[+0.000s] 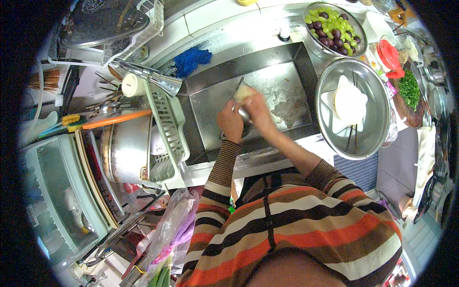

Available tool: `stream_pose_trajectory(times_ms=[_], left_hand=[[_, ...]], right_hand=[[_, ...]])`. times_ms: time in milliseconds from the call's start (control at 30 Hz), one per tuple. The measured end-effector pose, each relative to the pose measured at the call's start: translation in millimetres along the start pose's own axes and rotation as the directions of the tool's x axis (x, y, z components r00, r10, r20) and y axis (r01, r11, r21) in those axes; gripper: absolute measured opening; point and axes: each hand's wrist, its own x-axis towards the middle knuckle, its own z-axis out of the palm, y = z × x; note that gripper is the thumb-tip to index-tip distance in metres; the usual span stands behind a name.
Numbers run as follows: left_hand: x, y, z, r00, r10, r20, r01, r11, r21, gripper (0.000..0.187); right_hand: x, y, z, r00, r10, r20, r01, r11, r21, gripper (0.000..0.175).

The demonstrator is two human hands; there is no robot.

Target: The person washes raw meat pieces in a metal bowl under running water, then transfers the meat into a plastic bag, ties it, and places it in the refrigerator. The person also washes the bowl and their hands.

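Note:
Over the dark metal sink, my left hand is closed around a metal utensil with a dark handle. Its rounded steel part shows between my hands, perhaps a ladle; the rest is covered. My right hand, slightly blurred, presses a pale yellowish sponge against the utensil. Wet, whitish residue lies on the sink floor to the right.
Right of the sink, a large steel bowl holds a white star-shaped dish and chopsticks. Behind it stands a steel colander of grapes. The chrome faucet, a dish rack and a pot flank the left; a blue cloth lies behind.

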Motion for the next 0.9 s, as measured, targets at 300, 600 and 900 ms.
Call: stream_pose_trajectory(times_ms=[300, 600, 900], left_hand=[[-17.6, -2.5, -68.0, 0.981, -0.193, 0.024, 0.191, 0.931, -0.311, 0.017], [-13.0, -33.5, -81.2, 0.873, -0.486, -0.029, 0.204, 0.418, -0.885, 0.025], [-1.7, -19.7, -42.3, 0.846, -0.532, 0.033, 0.228, 0.305, -0.925, 0.026]], right_hand=[[98.6, 14.4, -6.8, 0.958, 0.122, 0.260, 0.061, 0.799, -0.599, 0.046], [-0.7, 39.9, 15.9, 0.684, 0.695, 0.224, -0.543, 0.280, 0.791, 0.055], [-34.7, -5.1, 75.8, 0.972, -0.146, 0.185, 0.230, 0.758, -0.610, 0.041]])
